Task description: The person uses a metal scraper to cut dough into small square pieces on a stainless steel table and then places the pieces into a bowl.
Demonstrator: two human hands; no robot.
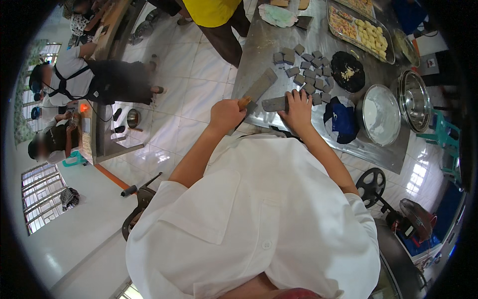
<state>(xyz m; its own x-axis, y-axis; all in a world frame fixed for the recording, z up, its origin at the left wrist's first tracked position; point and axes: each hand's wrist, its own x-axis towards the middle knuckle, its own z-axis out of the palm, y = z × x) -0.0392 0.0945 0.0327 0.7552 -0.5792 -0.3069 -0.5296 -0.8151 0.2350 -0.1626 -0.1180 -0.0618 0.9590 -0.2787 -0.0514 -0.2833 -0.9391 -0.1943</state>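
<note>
My left hand (227, 115) is closed around the wooden handle (244, 102) of a flat-bladed tool at the near left edge of a steel table (291, 35). Part of its dark blade shows beside a long grey dough strip (263, 83). My right hand (298, 112) rests, fingers spread, over the end of another grey strip (273, 104), which lies flat and points left. Beyond my right fingers lie several cut grey blocks (309, 73), some touching one another. What sits directly under my right palm is hidden.
Right of the blocks are a wrinkled black thing (341, 61) bearing yellowish crumbs, a blue-and-white bundle (343, 121), a bowl of white powder (381, 112) and stacked steel bowls (414, 101). A glass tray (368, 35) holds pale pieces. A person in yellow (213, 11) stands at the table's left.
</note>
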